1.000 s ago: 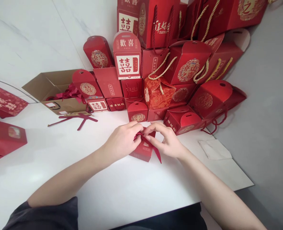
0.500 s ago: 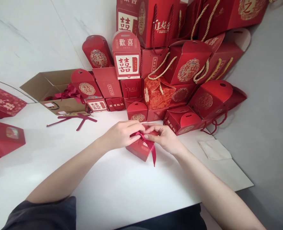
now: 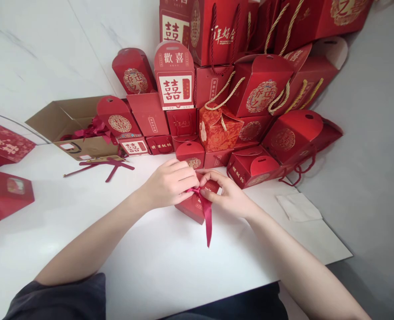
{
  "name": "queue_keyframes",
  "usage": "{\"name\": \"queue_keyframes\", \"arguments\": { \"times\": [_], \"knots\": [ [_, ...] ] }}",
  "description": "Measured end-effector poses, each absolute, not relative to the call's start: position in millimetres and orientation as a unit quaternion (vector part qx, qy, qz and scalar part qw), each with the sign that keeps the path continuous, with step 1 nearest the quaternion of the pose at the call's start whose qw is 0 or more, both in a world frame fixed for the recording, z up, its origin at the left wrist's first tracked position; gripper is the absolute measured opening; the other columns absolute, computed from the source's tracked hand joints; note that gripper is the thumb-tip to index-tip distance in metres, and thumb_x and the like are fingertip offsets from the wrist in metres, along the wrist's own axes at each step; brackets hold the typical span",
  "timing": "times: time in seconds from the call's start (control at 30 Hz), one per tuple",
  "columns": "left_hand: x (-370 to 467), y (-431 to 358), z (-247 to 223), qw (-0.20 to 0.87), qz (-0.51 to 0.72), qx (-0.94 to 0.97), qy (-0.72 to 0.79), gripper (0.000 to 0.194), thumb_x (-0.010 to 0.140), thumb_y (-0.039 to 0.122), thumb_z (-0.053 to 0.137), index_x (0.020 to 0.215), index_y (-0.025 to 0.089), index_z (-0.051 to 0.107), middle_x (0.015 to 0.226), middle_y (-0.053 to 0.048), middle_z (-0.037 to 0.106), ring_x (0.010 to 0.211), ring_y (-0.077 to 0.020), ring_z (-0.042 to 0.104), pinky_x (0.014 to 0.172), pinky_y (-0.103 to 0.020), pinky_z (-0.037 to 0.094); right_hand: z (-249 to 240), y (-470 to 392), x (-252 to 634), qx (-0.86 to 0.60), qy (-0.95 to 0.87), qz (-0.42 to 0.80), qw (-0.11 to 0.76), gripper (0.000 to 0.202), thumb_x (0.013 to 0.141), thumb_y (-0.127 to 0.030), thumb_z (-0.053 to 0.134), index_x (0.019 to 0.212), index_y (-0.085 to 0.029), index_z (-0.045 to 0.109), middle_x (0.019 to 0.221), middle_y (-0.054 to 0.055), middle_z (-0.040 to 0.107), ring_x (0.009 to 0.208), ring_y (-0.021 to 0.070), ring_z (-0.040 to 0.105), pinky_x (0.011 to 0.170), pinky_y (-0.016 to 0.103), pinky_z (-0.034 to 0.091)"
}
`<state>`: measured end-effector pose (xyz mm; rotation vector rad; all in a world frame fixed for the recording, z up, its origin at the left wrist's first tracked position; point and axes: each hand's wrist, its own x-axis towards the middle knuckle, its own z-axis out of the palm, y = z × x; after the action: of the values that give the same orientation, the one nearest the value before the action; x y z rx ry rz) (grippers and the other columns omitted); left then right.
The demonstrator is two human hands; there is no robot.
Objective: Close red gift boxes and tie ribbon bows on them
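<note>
A small red gift box (image 3: 192, 208) lies on the white table, partly covered by my hands. Across its top runs a dark pink ribbon (image 3: 208, 224), gathered at the middle, with one tail hanging past the box's near edge. My left hand (image 3: 170, 184) is closed over the box's left side, its fingertips pinching the ribbon at the gathered part. From the right, my right hand (image 3: 226, 193) pinches the ribbon between thumb and index finger, close to the left fingertips. Whether the gathered part is a knot or a loop is hidden by the fingers.
Many red boxes (image 3: 263, 86) are stacked at the back, several with rope handles. An open cardboard box (image 3: 50, 118) with ribbons stands back left, loose strips (image 3: 117, 164) before it. Red boxes (image 3: 8, 193) lie at far left. A folded white cloth (image 3: 299, 207) lies at right.
The ribbon's tail now hangs longer and further left over the box's near edge. Both hands stay at the ribbon, with their fingers slightly shifted.
</note>
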<state>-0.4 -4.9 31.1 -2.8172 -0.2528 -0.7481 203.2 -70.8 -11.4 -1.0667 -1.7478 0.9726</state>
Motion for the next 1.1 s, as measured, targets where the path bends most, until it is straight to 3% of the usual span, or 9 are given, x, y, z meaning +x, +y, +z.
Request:
{"name": "queue_keyframes", "arguments": {
  "times": [0.2,0.4,0.53,0.7,0.8,0.93,1.1],
  "knots": [
    [-1.8,-3.2,28.0,0.139,-0.274,-0.951,-0.034,0.008,0.086,0.018,0.058,0.079,0.021,0.06,0.074,0.001,0.064,0.073,-0.0143,0.056,0.065,-0.03,0.041,-13.1,-68.2,205.4,-0.415,-0.685,0.425,0.421,0.011,0.087,-0.022,0.06,0.097,-0.023,0.065,0.125,0.005,0.062,0.13,0.0211,0.048,0.113,0.042,0.032],
    [-2.9,-6.5,31.0,0.199,-0.257,-0.946,-0.006,0.015,0.09,0.016,0.054,0.077,0.022,0.06,0.072,0.0,0.064,0.071,-0.0134,0.057,0.061,-0.029,0.042,-11.4,-66.4,204.1,-0.429,-0.627,0.475,0.444,0.011,0.081,-0.031,0.071,0.085,-0.022,0.067,0.134,0.006,0.059,0.125,0.0226,0.055,0.114,0.043,0.03],
    [-2.3,-7.1,33.2,0.145,-0.271,-0.952,0.0,0.016,0.09,0.014,0.054,0.077,0.022,0.06,0.07,0.0,0.063,0.07,-0.0131,0.058,0.061,-0.028,0.043,-10.4,-68.0,202.9,-0.442,-0.629,0.46,0.445,0.009,0.081,-0.028,0.069,0.077,-0.021,0.065,0.135,0.007,0.059,0.128,0.0237,0.053,0.115,0.046,0.028],
    [-0.3,-4.5,29.2,0.073,-0.293,-0.953,-0.025,0.016,0.089,0.014,0.055,0.076,0.021,0.059,0.069,0.0,0.063,0.066,-0.0125,0.057,0.062,-0.027,0.044,-5.0,-72.6,206.4,-0.414,-0.691,0.361,0.469,0.006,0.079,-0.017,0.067,0.08,-0.022,0.065,0.138,0.006,0.056,0.13,0.0239,0.05,0.113,0.046,0.031],
    [0.3,-4.2,27.4,0.049,-0.297,-0.953,-0.041,0.015,0.089,0.017,0.055,0.075,0.021,0.059,0.068,0.0,0.063,0.065,-0.0123,0.057,0.061,-0.027,0.044,-1.8,-73.4,208.5,-0.403,-0.711,0.337,0.468,0.004,0.083,-0.019,0.064,0.085,-0.023,0.064,0.138,0.006,0.055,0.131,0.023,0.048,0.113,0.046,0.031],
    [-0.6,-6.5,28.0,0.114,-0.29,-0.95,-0.03,0.017,0.088,0.014,0.056,0.073,0.021,0.058,0.068,0.0,0.063,0.064,-0.0123,0.056,0.059,-0.027,0.042,-6.0,-69.8,207.0,-0.43,-0.668,0.42,0.438,0.017,0.093,-0.032,0.053,0.083,-0.022,0.061,0.132,0.008,0.059,0.13,0.0224,0.048,0.11,0.044,0.032],
    [-0.8,-7.9,28.2,0.163,-0.289,-0.943,-0.011,0.018,0.088,0.012,0.055,0.072,0.02,0.055,0.066,0.001,0.061,0.062,-0.0117,0.053,0.057,-0.027,0.039,-12.7,-66.2,203.4,-0.431,-0.64,0.467,0.432,0.015,0.085,-0.035,0.066,0.081,-0.021,0.062,0.134,0.007,0.057,0.131,0.0228,0.048,0.113,0.042,0.028]
  ]
}}
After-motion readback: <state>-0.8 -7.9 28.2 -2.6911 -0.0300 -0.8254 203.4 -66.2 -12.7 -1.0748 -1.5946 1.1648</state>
